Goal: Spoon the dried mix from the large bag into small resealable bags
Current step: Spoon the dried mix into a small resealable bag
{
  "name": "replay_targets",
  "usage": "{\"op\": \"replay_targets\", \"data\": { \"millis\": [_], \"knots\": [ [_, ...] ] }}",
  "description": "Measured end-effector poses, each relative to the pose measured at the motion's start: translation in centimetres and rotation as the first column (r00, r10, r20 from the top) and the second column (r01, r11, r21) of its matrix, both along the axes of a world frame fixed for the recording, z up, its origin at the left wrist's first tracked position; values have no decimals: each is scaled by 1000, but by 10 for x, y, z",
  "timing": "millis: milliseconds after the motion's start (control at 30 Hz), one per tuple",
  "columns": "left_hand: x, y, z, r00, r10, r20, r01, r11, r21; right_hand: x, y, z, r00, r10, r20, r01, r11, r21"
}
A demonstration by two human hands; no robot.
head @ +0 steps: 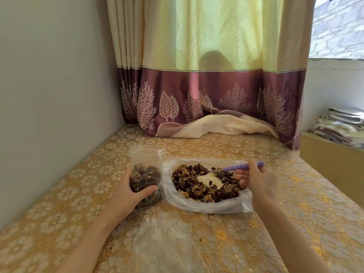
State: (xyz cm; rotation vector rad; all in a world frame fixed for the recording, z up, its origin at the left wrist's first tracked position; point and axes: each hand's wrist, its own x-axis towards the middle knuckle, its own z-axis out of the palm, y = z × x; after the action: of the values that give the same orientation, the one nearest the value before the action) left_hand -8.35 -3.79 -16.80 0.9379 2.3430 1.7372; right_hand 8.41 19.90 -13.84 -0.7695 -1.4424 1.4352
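Foreground: empty clear bag (167, 239) lying flat on gold-patterned tabletop (295, 223).
Left hand (134, 191): grips part-filled small resealable bag (145, 174).
Right hand (258, 180): holds purple-handled spoon (239, 167) over dried mix (204, 184) in large bag (206, 205), beside small bag.

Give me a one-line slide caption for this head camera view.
Left hand grips a part-filled small bag; right hand holds a purple-handled spoon over the large bag.

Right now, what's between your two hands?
In the head view, the large bag of dried mix lies between the left hand and right hand.
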Motion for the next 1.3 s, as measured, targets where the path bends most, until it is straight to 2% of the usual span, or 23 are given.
{"op": "replay_targets", "data": {
  "millis": [200,400,667,767,833,1033,1167,1300],
  "knots": [
    [0,1,1,1000,9,-20,-10,1000,-12,-14,-17,33,994,64,-84,-63,998,23],
    [-2,1,-1,1000,3,-2,-3,1000,-14,-35,-41,68,956,196,-219,-207,978,-26],
    [-3,0,-1,1000,-7,21,7,1000,-10,-57,-73,77,929,344,-140,-312,927,209],
    [-2,0,0,1000,-13,28,13,1000,3,-59,-79,74,896,438,-70,-387,849,360],
    [-2,0,0,999,-17,36,17,1000,14,-57,-81,74,873,484,-53,-426,812,399],
    [-3,-1,-2,999,-13,37,13,1000,4,-44,-71,77,861,489,-141,-424,842,333],
    [-3,-1,-2,998,-25,60,23,999,23,-33,-50,68,902,357,-241,-322,931,174],
    [-3,-1,-3,997,-20,75,17,999,36,-19,-24,46,960,209,-187,-197,977,79]
  ]
}}
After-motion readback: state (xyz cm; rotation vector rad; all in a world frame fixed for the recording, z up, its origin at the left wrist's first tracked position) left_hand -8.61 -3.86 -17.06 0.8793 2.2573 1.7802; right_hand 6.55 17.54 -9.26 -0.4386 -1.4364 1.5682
